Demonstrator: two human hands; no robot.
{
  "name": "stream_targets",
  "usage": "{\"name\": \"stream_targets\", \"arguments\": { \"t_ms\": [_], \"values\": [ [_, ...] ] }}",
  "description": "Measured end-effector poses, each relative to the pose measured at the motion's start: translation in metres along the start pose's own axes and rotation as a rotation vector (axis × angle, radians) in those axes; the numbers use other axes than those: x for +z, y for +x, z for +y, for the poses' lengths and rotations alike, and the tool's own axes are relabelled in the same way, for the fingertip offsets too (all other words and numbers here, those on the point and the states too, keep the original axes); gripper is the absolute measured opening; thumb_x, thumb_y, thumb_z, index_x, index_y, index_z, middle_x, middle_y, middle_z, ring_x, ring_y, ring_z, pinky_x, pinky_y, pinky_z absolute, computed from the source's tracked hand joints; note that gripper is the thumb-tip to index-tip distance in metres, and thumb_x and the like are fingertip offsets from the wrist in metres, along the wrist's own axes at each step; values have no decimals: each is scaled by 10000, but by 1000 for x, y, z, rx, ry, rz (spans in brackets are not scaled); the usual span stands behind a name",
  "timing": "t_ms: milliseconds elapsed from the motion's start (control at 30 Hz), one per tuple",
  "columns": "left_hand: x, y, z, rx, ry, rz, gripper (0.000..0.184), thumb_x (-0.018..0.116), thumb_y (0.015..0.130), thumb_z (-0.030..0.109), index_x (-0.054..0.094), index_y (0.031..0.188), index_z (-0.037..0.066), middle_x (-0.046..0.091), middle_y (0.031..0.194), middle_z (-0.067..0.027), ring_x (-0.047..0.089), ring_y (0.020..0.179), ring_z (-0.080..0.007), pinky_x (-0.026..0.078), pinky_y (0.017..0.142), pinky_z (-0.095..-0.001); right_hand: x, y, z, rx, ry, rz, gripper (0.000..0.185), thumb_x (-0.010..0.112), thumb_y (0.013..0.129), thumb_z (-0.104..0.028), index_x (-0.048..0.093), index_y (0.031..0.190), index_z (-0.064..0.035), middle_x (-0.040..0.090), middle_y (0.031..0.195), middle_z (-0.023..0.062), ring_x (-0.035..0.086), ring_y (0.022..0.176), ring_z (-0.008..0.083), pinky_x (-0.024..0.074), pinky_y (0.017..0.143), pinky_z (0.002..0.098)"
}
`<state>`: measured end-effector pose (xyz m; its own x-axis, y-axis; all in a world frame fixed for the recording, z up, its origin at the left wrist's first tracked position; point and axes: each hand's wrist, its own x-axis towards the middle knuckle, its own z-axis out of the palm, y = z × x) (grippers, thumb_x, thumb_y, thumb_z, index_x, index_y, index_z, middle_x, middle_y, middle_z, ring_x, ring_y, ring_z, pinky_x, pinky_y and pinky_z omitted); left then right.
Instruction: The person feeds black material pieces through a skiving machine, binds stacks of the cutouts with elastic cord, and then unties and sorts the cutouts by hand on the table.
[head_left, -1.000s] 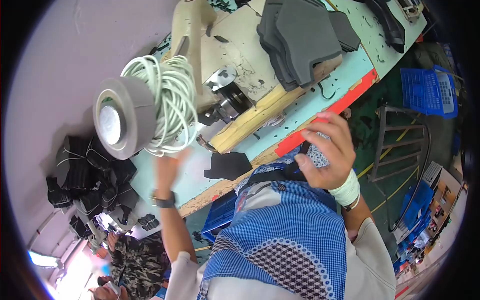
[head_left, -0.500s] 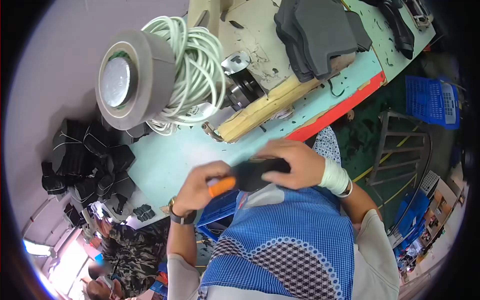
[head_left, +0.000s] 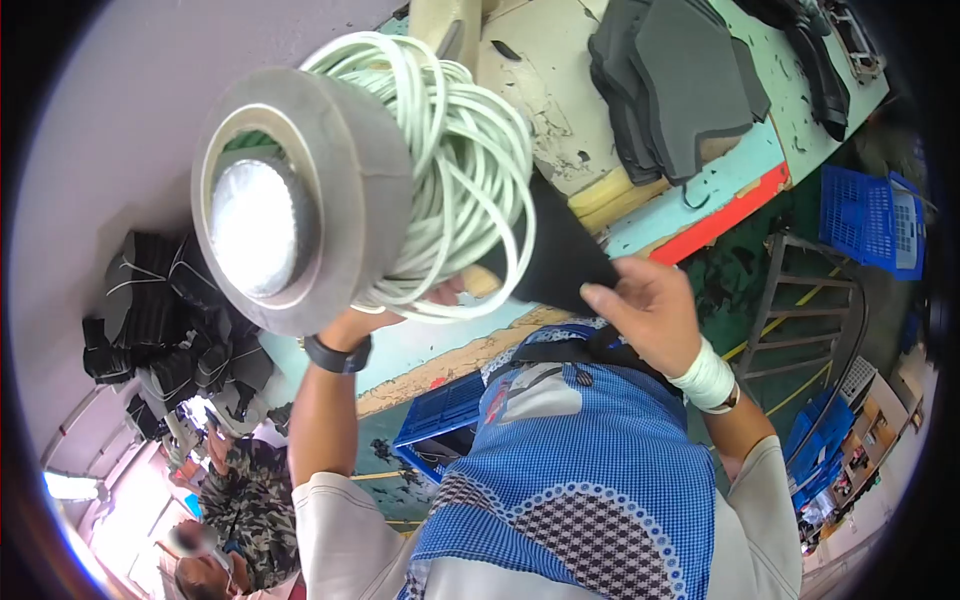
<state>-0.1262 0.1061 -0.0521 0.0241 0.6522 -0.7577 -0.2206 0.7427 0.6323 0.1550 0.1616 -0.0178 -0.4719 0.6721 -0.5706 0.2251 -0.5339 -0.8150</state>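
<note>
A flat black sheet piece (head_left: 565, 255) spans the gap between my hands, its upper left part hidden by a coil of pale cord (head_left: 455, 170). My right hand (head_left: 650, 315) grips the right-hand corner of the sheet between thumb and fingers. Behind the bottom of the coil, my left hand (head_left: 445, 292) is mostly covered; only bits of its fingers and the wrist with a dark watch show, so its grip is hidden. A large grey tape roll (head_left: 375, 190) with a silvery core end stands left of the coil, close to the camera.
Dark grey cut pieces (head_left: 690, 90) are stacked on the bench near its red edge (head_left: 725, 215). Bundled black pieces (head_left: 150, 300) lie at left. Blue crates (head_left: 440, 425) stand below the bench and at right (head_left: 870, 220). A metal rack (head_left: 805, 310) stands right; a co-worker (head_left: 255, 495) is lower left.
Both hands have moved up from the apron to the bench, bringing the black piece behind the cord coil. The left hand's orange item is out of sight. The coil and roll appear larger and nearer.
</note>
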Motion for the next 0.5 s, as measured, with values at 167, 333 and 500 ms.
{"name": "stream_targets", "arguments": {
  "t_ms": [167, 333, 500],
  "values": [
    [47, -3, 21, 359, 690, -65, 331, 517, 965, 227, 605, 819, -57, 633, 641, -108, 651, 559, -175, 531, 519, -257, 2, 11, -53, -915, -676, 210, 120, 674, 764, 26, 640, 878, 9, 614, 689, 128, 592, 555, 228, 447, 522, 287],
    [84, -44, -7, 108, -33, -399, 326, 568, 949, 257, 586, 1030, -59, 654, 869, -86, 650, 774, -115, 538, 650, -270, -4, -51, -45, -446, -222, 176, 167, 688, 773, -50, 637, 918, 16, 659, 760, 115, 652, 674, 155, 512, 661, 269],
    [65, -44, -1, 169, 9, -224, 249, 590, 936, 167, 592, 1074, -40, 646, 894, -36, 602, 736, -61, 485, 617, -216, 3, -23, -17, -24, 112, -102, 261, 682, 836, -130, 614, 1024, 37, 668, 822, 63, 622, 750, 89, 497, 668, 233]
  ]
}}
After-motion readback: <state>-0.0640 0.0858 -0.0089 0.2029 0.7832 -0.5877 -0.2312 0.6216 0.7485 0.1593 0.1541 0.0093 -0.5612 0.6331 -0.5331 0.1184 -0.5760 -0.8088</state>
